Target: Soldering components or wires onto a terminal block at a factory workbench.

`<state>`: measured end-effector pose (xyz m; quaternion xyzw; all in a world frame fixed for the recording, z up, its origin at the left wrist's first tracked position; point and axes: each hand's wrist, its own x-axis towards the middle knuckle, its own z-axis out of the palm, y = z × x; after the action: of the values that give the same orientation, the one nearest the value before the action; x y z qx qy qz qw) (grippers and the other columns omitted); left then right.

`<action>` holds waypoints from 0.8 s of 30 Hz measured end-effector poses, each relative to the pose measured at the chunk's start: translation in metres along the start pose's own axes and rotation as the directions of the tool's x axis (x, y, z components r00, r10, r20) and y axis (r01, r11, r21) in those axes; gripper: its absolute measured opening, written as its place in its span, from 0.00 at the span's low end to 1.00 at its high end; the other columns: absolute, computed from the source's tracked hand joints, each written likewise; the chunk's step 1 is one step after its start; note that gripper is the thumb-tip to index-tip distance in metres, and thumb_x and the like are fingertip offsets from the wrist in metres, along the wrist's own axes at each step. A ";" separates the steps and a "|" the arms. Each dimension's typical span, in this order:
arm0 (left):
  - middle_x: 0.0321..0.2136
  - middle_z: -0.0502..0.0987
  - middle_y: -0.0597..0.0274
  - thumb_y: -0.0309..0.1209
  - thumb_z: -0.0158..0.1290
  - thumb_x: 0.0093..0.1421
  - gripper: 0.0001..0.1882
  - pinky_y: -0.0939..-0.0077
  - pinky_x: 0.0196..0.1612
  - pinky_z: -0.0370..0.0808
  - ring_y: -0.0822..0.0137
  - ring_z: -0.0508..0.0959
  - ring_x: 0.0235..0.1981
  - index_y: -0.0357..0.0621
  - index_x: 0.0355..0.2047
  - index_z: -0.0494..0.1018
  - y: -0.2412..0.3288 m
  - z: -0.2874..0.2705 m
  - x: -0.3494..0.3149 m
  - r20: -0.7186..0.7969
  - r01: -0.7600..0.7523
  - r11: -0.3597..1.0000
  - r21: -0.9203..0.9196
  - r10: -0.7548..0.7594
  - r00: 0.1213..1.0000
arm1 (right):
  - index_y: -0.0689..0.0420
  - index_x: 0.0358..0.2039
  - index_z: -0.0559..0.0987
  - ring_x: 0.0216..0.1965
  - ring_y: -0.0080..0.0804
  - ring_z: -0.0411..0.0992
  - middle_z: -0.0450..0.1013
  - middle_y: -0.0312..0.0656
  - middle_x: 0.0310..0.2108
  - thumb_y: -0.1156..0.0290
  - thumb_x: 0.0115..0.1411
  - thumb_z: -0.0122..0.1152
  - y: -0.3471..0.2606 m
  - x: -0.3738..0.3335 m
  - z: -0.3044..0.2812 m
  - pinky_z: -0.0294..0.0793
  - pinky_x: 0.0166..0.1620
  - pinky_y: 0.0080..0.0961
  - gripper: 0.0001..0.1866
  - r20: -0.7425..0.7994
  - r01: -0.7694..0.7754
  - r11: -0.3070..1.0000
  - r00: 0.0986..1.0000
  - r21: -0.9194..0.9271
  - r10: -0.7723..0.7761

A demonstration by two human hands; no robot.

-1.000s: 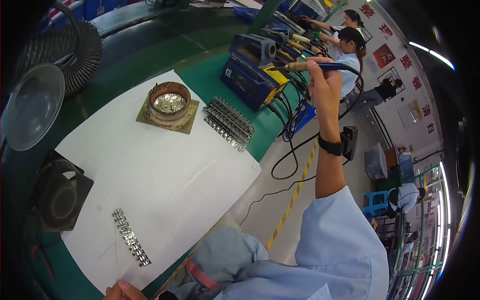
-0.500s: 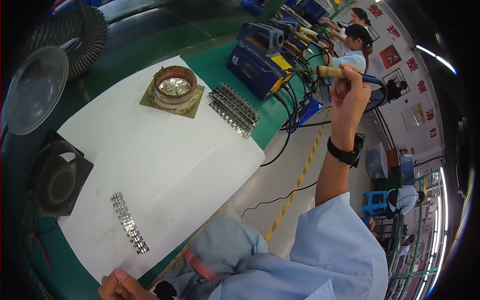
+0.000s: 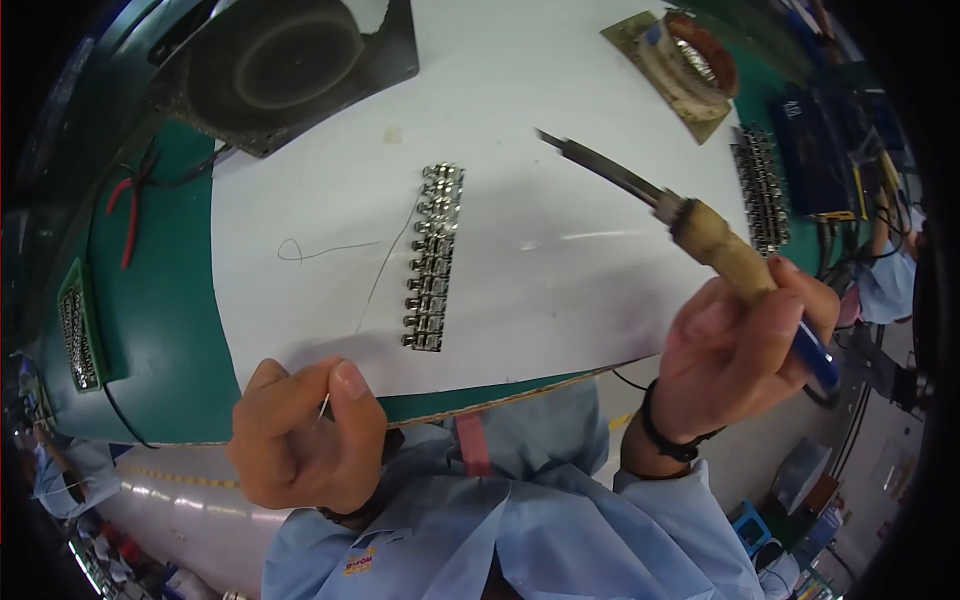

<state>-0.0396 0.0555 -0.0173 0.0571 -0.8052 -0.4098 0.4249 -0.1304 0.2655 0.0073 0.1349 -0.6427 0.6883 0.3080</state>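
My right hand (image 3: 735, 345) is wrapped round the handle of a soldering iron (image 3: 712, 240), whose thin tip points up and left above the white sheet. The iron's tip is apart from the strip of shiny metal parts (image 3: 433, 265) lying on the sheet. Near the sheet's front edge my left hand (image 3: 308, 435) pinches a thin solder wire (image 3: 384, 275) between thumb and forefinger. From the fingers this wire runs up to the strip's left side; I cannot tell whether it touches. A loose curl of thin wire lies left of the strip.
A black fan (image 3: 300, 60) stands at the back left, with red-handled pliers (image 3: 131, 212) beside it. A green tray (image 3: 88, 330) of metal parts is far left. At the back right are a round solder pot (image 3: 665, 75), more strips (image 3: 760, 190) and a blue soldering station (image 3: 815, 160).
The view has turned left toward the sheet. My right hand has brought the soldering iron from beside the blue station to above the sheet. My left hand still pinches the solder wire.
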 end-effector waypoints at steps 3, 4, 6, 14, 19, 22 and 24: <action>0.16 0.72 0.59 0.15 0.60 0.43 0.09 0.79 0.15 0.47 0.76 0.54 0.11 0.32 0.24 0.70 0.000 0.001 -0.005 -0.024 -0.091 0.996 0.019 0.091 0.996 | 0.67 0.43 0.69 0.15 0.19 0.65 0.67 0.42 0.19 0.65 0.66 0.46 0.004 -0.016 0.016 0.64 0.15 0.14 0.16 0.127 0.047 0.993 0.991 -0.111 -0.032; 0.16 0.72 0.60 0.15 0.60 0.43 0.10 0.79 0.15 0.47 0.76 0.54 0.11 0.32 0.24 0.70 0.002 0.001 -0.004 -0.004 -0.098 0.995 0.034 0.098 0.995 | 0.67 0.43 0.69 0.15 0.19 0.65 0.67 0.42 0.19 0.65 0.66 0.46 0.004 -0.017 0.016 0.64 0.15 0.14 0.16 0.122 0.032 0.994 0.992 -0.108 -0.019; 0.16 0.71 0.61 0.16 0.60 0.44 0.10 0.80 0.15 0.47 0.76 0.53 0.10 0.33 0.24 0.69 0.005 0.003 0.000 0.035 -0.110 0.992 0.062 0.108 0.993 | 0.68 0.43 0.68 0.14 0.21 0.66 0.67 0.43 0.18 0.66 0.66 0.45 0.003 -0.018 0.017 0.66 0.15 0.15 0.16 0.138 0.078 0.983 0.989 -0.167 -0.055; 0.15 0.68 0.64 0.17 0.61 0.45 0.12 0.80 0.14 0.46 0.78 0.52 0.10 0.34 0.24 0.67 0.011 0.013 0.004 0.010 -0.105 0.990 0.098 0.105 0.994 | 0.70 0.43 0.67 0.11 0.22 0.64 0.66 0.43 0.15 0.68 0.65 0.43 0.009 0.002 -0.003 0.65 0.14 0.15 0.15 0.389 0.047 0.983 0.921 -0.178 0.027; 0.15 0.68 0.64 0.17 0.61 0.44 0.12 0.81 0.15 0.46 0.79 0.52 0.10 0.33 0.24 0.67 0.009 0.012 0.005 0.042 -0.151 0.982 0.115 0.147 0.988 | 0.69 0.42 0.67 0.10 0.22 0.63 0.66 0.43 0.15 0.69 0.64 0.43 0.011 0.007 -0.003 0.64 0.14 0.15 0.15 0.467 0.063 0.984 0.884 -0.168 0.023; 0.15 0.68 0.64 0.16 0.61 0.44 0.12 0.81 0.14 0.46 0.79 0.52 0.10 0.33 0.24 0.67 0.009 0.010 0.005 0.067 -0.135 0.986 0.098 0.129 0.989 | 0.69 0.42 0.67 0.10 0.21 0.63 0.66 0.43 0.15 0.70 0.63 0.44 0.011 0.009 0.001 0.64 0.14 0.15 0.14 0.485 0.066 0.983 0.874 -0.169 0.024; 0.15 0.69 0.64 0.16 0.61 0.44 0.12 0.81 0.14 0.45 0.79 0.52 0.09 0.33 0.23 0.67 0.009 0.009 0.006 0.083 -0.150 0.984 0.099 0.142 0.986 | 0.69 0.41 0.67 0.11 0.21 0.63 0.66 0.43 0.16 0.70 0.63 0.44 0.011 0.011 0.002 0.64 0.14 0.14 0.14 0.499 0.073 0.982 0.866 -0.173 0.023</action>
<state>-0.0479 0.0641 -0.0100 0.0047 -0.8430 -0.3367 0.4195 -0.1460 0.2662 0.0049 0.2871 -0.7601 0.5628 0.1519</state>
